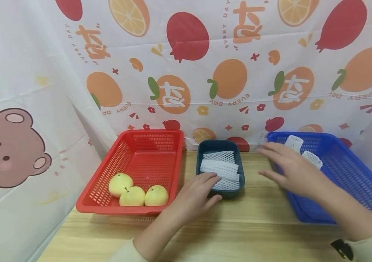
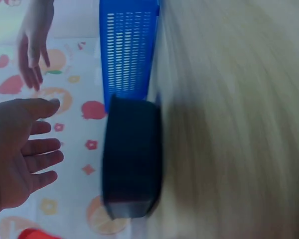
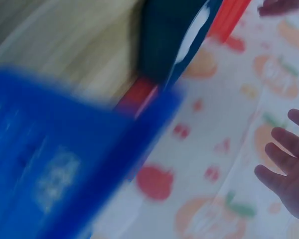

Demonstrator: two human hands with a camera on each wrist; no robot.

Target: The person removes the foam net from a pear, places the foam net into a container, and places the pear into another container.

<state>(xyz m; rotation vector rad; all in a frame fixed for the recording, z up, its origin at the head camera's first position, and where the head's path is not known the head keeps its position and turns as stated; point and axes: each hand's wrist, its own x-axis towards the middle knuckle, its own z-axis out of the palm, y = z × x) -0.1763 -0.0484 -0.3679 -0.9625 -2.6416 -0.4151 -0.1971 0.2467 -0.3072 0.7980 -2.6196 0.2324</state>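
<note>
My left hand [image 1: 194, 198] hovers over the near left edge of a dark teal box [image 1: 226, 193], fingers loosely extended and holding nothing. Several white foam net sleeves [image 1: 219, 168] lie flat in that box. My right hand [image 1: 292, 169] is above the left rim of a blue basket [image 1: 317, 214], fingers spread, with nothing in its grasp. Two white foam net pieces [image 1: 312, 159] show in the basket just beyond this hand. In the left wrist view the left hand [image 2: 15, 152] has its fingers apart. The right wrist view shows the right hand [image 3: 289, 164] likewise spread.
To the left stands a red basket [image 1: 146, 160] with three yellow-green pears [image 1: 132, 197] in its near part. All the containers sit on a light wooden table [image 1: 238, 236]. A fruit-printed cloth [image 1: 202, 105] hangs behind them, and a bear-printed cloth [image 1: 12, 153] hangs at the left.
</note>
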